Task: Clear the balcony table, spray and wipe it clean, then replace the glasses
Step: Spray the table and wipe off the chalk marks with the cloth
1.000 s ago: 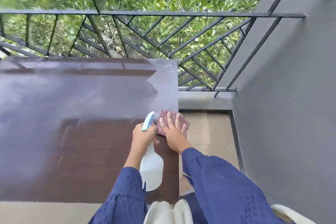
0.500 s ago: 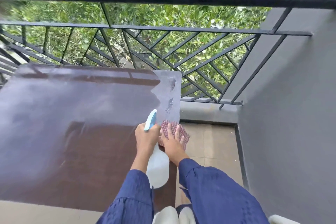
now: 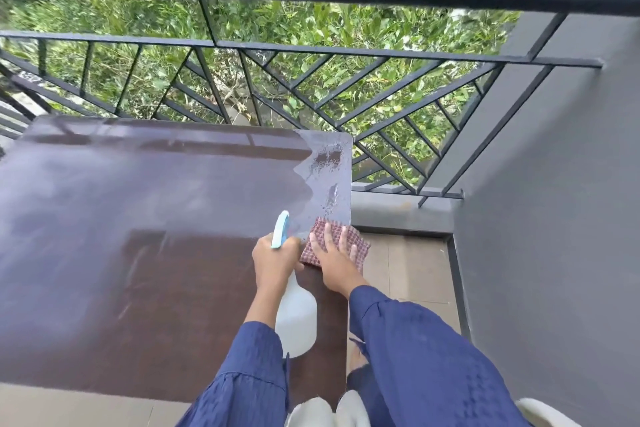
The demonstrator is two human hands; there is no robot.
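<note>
Dark tabletop (image 3: 138, 218) now carries fresh droplets (image 3: 327, 163) at its far right corner (spraying underway); left hand (image 3: 275, 262) grips the spray bottle (image 3: 296, 326), right hand (image 3: 334, 263) presses the cloth (image 3: 323, 230) flat at the tabletop's right edge, so wiping likely comes next

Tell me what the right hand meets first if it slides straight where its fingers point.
Likely the wet spray patch near the table's far right corner. The right hand lies flat on the checked cloth; nothing solid shows ahead of it.

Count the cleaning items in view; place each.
2. The spray bottle is in the left hand, above the table; the checked cloth under the right hand at the table's right edge.
</note>
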